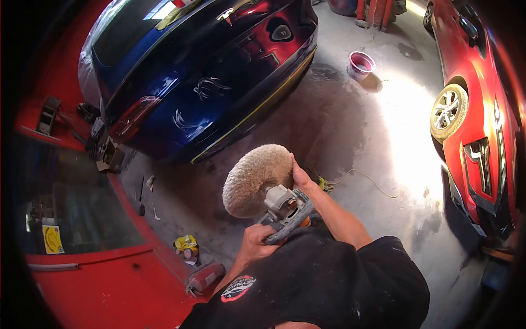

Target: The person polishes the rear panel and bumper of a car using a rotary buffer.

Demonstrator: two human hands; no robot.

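Observation:
A car polisher point(284, 204) with a thick, off-white wool pad point(257, 178) is held up in front of my chest, its pad tilted toward the blue car. My left hand point(258, 241) is closed around the polisher's grey handle. My right hand point(300, 174) grips the pad's right edge, with the thumb showing and the other fingers mostly hidden. Just beyond the pad stands the rear end of a dark blue car point(181, 93), with whitish smears on its glossy paint.
A red car point(476, 126) stands at the right. A pink-rimmed bucket point(361, 66) and a thin cord point(372, 178) are on the concrete floor. At the left are a red wall with a window point(82, 203), a red fire extinguisher point(205, 278) and a yellow-topped container point(187, 247).

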